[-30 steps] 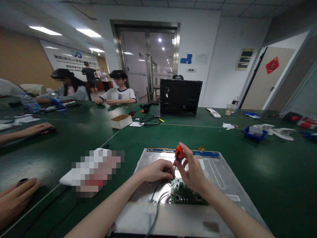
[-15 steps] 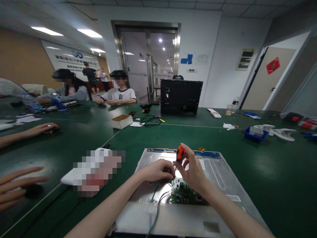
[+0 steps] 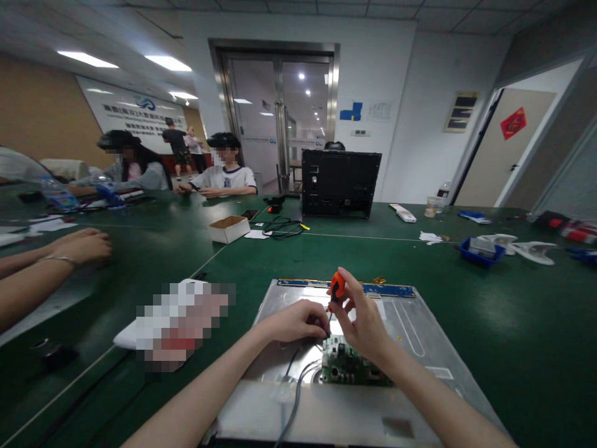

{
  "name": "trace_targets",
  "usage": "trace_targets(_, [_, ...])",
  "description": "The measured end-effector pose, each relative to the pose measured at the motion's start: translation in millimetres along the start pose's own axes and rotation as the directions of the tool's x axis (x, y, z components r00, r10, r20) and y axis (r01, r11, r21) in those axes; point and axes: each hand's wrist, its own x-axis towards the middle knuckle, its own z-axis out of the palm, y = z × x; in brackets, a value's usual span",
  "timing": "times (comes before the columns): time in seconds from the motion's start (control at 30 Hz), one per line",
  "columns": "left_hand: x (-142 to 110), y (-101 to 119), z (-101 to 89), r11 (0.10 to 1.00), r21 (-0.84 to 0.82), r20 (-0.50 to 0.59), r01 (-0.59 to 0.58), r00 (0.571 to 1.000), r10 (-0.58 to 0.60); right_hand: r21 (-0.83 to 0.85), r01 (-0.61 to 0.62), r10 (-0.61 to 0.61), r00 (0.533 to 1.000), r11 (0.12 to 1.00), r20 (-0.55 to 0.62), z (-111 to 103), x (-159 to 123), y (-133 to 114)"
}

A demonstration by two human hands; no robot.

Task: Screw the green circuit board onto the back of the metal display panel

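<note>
My right hand (image 3: 361,314) grips the orange and black handle of a small screwdriver (image 3: 336,287). The shaft points down at the upper left corner of a green circuit board (image 3: 345,364). Beside the tip, my left hand (image 3: 301,320) is closed with its fingertips pressed together low over the panel; what they pinch, if anything, is hidden. The board sits on the back of a silver display panel (image 3: 410,348), partly covered by my right wrist. A grey cable (image 3: 297,401) runs from the board's left side toward me. A blue circuit strip (image 3: 396,290) lines the panel's far edge.
Left of the panel lies a white, partly blurred-out object (image 3: 128,333). Farther off are a small open box (image 3: 228,230), a coiled black cable (image 3: 282,228), a black monitor housing (image 3: 341,183) and a blue tray (image 3: 482,251). A co-worker's hands (image 3: 81,249) rest at the left.
The screwdriver handle has tilted slightly to the left with my right hand. My left hand stays put. At the left, the co-worker's hands have drawn together, exposing a small black object.
</note>
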Motion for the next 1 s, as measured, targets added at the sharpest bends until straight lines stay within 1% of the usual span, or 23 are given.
trace_targets(0.2, [-0.5, 0.4, -0.4, 0.999, 0.029, -0.003, 0.018, 1.000, -0.017, 0.019, -0.022, 0.022, 1.000, 1.000, 0.003, 0.4, -1.8, 0.9])
trace_targets(0.43, [-0.6, 3.1, -0.8, 0.999, 0.022, -0.006, 0.023, 1.000, -0.023, 0.027, -0.016, 0.016, 1.000, 1.000, 0.003, -0.1, -1.2, -0.3])
trace_targets(0.73, [-0.3, 0.6, 0.0, 0.999, -0.023, 0.003, 0.044, 0.999, -0.043, 0.020, 0.004, -0.003, 0.999, 1.000, -0.037, 3.2, -1.4, 2.2])
trace_targets(0.87, [-0.4, 1.2, -0.4, 0.999, 0.003, -0.005, 0.035, 0.999, -0.035, 0.012, 0.003, -0.003, 0.999, 1.000, -0.039, 1.9, -2.1, 2.3])
trace_targets(1.0, [-1.3, 0.9, -1.4, 0.999, 0.021, -0.015, 0.034, 0.999, -0.033, 0.002, 0.023, -0.023, 0.997, 1.000, -0.077, -1.0, -0.7, 0.7])
